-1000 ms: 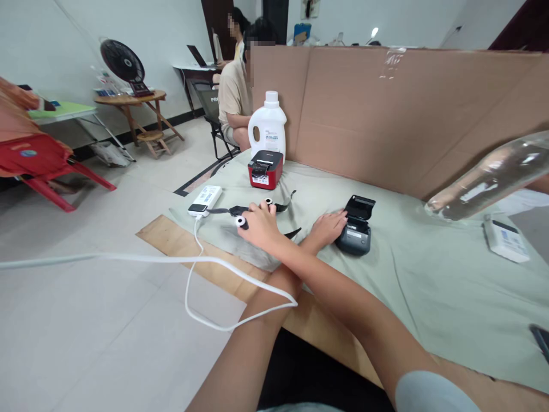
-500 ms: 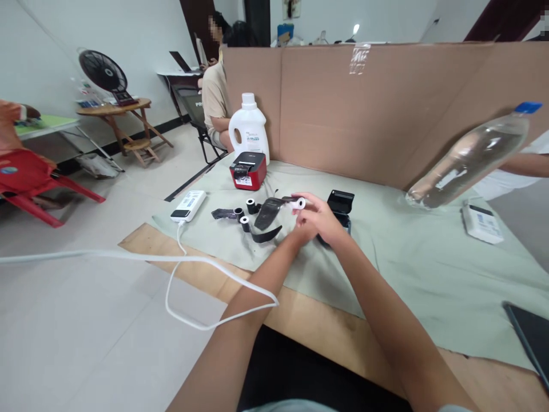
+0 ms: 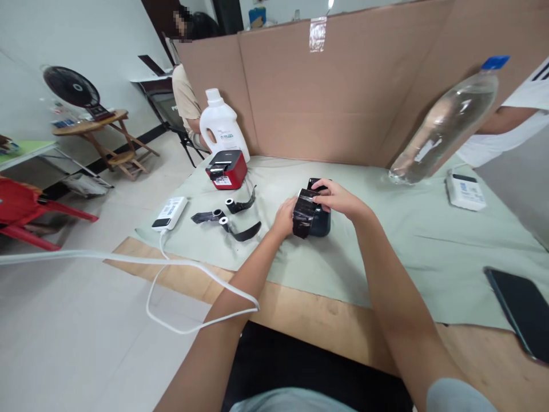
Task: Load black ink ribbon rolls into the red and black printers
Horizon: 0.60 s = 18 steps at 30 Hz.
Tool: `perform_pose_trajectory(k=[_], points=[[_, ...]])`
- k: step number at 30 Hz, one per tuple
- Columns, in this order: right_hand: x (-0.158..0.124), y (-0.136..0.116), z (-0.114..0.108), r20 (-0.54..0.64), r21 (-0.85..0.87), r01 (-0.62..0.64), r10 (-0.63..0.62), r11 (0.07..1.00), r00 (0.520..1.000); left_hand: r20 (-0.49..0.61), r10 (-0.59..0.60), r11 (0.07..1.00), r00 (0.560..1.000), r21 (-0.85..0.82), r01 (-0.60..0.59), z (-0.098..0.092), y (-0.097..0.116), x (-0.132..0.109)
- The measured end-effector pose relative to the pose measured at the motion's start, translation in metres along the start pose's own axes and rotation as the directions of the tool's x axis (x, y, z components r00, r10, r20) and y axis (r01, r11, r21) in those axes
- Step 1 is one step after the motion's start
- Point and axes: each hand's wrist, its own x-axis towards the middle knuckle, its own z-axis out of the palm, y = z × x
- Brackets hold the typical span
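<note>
A small dark label printer [image 3: 321,222] sits on the pale green cloth [image 3: 386,252], its lid up. My right hand [image 3: 337,197] reaches over its top and pinches a strip of black tape [image 3: 303,213] that hangs down in front of it. My left hand [image 3: 283,217] rests against the printer's left side, fingers curled by the strip; what it grips is hidden. Two small rolls trailing black strips [image 3: 234,220] lie on the cloth to the left.
A red printer [image 3: 226,170] and a white detergent jug [image 3: 221,127] stand at the back left. A white power bank [image 3: 170,213] has a cable running off the table. Another person's arm holds a tilted clear bottle [image 3: 446,120] at right. A phone [image 3: 521,312] lies near right.
My left hand lifted a roll with its black strip from the left pile and carried it right to the dark printer. My right hand came up onto the strip. The view swung right.
</note>
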Motion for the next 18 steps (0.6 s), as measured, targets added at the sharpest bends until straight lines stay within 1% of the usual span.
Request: perform_pose_trajectory(k=[2, 4, 6, 9, 11, 14, 18], points=[[0.003, 0.010, -0.011, 0.019, -0.094, -0.033, 0.035, 0.995, 0.999, -0.027, 0.016, 1.000, 1.000, -0.005, -0.016, -0.006, 0.006, -0.005], [0.008, 0.022, -0.017, 0.021, -0.221, -0.022, 0.027, 0.975, 0.999, -0.069, 0.046, 0.999, 0.997, -0.010, -0.047, -0.011, 0.013, -0.009], [0.015, 0.033, -0.019, -0.022, -0.365, -0.005, -0.003, 0.931, 1.000, -0.077, 0.111, 0.993, 0.991, 0.034, -0.109, -0.014, 0.019, -0.013], [0.024, 0.044, -0.017, -0.103, -0.534, -0.024, -0.036, 0.845, 0.994, -0.047, 0.211, 0.969, 0.976, 0.145, -0.202, -0.012, 0.021, -0.015], [0.026, 0.047, -0.016, -0.126, -0.592, -0.038, -0.046, 0.805, 0.991, -0.013, 0.264, 0.948, 0.964, 0.190, -0.256, -0.008, 0.019, -0.016], [0.026, 0.046, -0.012, -0.132, -0.630, -0.034, -0.064, 0.776, 0.989, 0.030, 0.308, 0.933, 0.951, 0.186, -0.309, 0.000, 0.012, -0.018], [0.026, 0.044, -0.009, -0.133, -0.636, -0.037, -0.062, 0.771, 0.989, 0.003, 0.308, 0.938, 0.951, 0.165, -0.305, 0.004, 0.006, -0.020]])
